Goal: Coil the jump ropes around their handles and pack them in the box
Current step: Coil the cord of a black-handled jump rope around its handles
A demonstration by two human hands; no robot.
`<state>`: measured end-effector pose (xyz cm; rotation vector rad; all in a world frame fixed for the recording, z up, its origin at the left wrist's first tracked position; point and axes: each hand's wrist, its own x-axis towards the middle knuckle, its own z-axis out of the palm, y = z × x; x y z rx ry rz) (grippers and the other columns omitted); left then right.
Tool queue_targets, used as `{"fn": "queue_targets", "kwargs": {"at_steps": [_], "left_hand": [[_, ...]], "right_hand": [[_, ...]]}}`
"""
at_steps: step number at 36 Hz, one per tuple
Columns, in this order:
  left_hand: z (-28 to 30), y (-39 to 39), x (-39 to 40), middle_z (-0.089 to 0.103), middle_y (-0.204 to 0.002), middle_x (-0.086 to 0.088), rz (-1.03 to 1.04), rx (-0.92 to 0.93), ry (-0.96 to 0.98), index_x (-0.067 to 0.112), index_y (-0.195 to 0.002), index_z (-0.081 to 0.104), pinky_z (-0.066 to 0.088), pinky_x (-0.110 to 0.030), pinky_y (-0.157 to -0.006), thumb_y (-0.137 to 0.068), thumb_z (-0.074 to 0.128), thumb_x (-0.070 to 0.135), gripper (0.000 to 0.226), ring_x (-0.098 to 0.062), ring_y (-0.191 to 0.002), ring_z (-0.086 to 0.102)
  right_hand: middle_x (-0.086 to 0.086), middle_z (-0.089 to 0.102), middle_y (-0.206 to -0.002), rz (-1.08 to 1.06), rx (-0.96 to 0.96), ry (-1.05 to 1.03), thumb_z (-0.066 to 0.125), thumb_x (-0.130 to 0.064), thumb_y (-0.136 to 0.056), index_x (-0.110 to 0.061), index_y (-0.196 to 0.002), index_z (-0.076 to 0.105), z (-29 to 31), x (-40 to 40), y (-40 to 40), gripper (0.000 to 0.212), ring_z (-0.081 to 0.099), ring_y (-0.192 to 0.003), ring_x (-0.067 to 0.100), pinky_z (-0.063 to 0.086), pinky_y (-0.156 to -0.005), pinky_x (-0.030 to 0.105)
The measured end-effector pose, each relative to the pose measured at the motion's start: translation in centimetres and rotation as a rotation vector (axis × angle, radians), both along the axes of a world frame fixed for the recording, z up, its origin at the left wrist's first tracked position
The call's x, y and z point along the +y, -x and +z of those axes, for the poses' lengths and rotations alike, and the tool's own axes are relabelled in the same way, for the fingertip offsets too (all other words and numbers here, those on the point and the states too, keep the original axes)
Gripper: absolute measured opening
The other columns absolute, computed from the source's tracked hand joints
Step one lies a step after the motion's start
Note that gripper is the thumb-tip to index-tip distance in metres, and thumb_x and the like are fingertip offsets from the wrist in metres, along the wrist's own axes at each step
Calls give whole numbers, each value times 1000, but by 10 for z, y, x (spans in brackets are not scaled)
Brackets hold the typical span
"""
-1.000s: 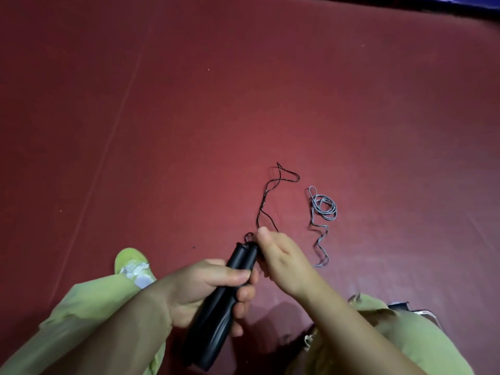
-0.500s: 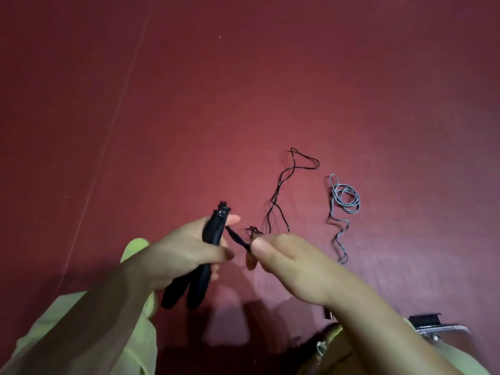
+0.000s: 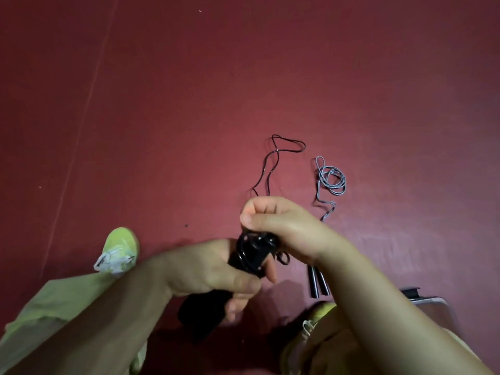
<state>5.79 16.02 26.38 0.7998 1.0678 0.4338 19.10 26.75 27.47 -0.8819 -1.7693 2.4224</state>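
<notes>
Two black handles (image 3: 243, 263) are held together in my left hand (image 3: 205, 272), with the fingers curled around them and the thumb pressed across the front. Their upper ends point toward my right hand (image 3: 281, 226), which is closed just above them and pinches the black rope (image 3: 273, 163). From this hand the rope runs away over the red floor (image 3: 243, 77) and makes a thin loop further out. Just to the right of that loop lies a grey rope (image 3: 331, 180), partly coiled, and its tail comes back toward my right wrist. Two more dark handles (image 3: 318, 282) lie side by side on the floor under that wrist. At the lower right edge I see only a corner of a dark and grey object (image 3: 422, 296); I cannot tell what it is. My green shoe (image 3: 121, 247) rests at the lower left. Toward the far edge and the left side, the floor is wide and open for moving.
</notes>
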Motion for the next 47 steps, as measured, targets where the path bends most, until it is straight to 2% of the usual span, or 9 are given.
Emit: {"fn": "queue_targets", "kwargs": {"at_steps": [5,10,16,21,23,28,37,42,47], "left_hand": [[-4,9,1,51,-63,5,174,-440,-17,7,-105,50,51,-30,-56,-70,81,38,56,-10,-52,53],[-4,16,1,49,-62,1,302,-520,8,7,-101,44,51,-30,-52,-67,84,37,61,-13,-50,51],[-4,24,3,50,-64,-2,382,-485,71,12,-106,50,50,-32,-50,-61,88,34,63,-15,-50,51],[2,23,2,50,-61,-2,462,-390,106,15,-103,54,47,-30,-47,-73,76,22,38,-15,-47,49],[3,24,3,50,-59,-1,508,-334,125,13,-109,49,45,-29,-46,-76,63,20,37,-14,-46,48],[4,25,6,50,-59,-1,557,-289,112,14,-94,51,45,-28,-47,-74,62,22,24,-15,-45,48],[7,24,8,50,-59,0,578,-177,62,20,-106,49,45,-29,-47,-75,67,33,38,-15,-47,49],[9,20,10,48,-61,0,586,-147,53,21,-107,50,45,-28,-49,-67,60,44,48,-15,-46,47],[7,19,10,49,-59,0,602,-55,60,16,-106,52,44,-27,-47,-87,55,37,28,-15,-45,47]], "right_hand": [[7,42,-47,-148,62,46,51,-40,-87,-17,-69,57,-10,1,0,29,32,-47,20,20,-44,24],[20,46,-70,-124,98,-79,53,-37,-88,-20,-94,71,-8,4,-1,25,30,-60,28,15,-50,39],[-6,44,-51,-93,31,-210,50,-31,-88,-20,-95,70,-9,4,-3,24,37,-47,7,32,-45,16],[-2,48,-61,-36,-73,-286,53,-35,-89,-21,-100,68,-14,1,0,23,41,-50,4,36,-47,16],[-9,48,-57,-26,-100,-328,55,-25,-97,-21,-93,64,-14,-2,1,10,40,-46,0,35,-46,14],[-14,48,-47,-151,-132,-387,58,-19,-94,-17,-76,56,-17,-7,6,19,37,-41,0,32,-41,14],[-2,38,-53,-312,-187,-382,65,-34,-88,-15,-63,45,-25,-19,14,37,31,-47,10,29,-45,24],[-11,36,-41,-309,-242,-282,65,-37,-88,-19,-54,40,-23,-19,16,46,28,-39,5,26,-38,17],[-3,43,-49,-137,-301,-332,49,-48,-94,-7,-68,52,-11,-11,11,49,33,-38,6,28,-39,17]]}}
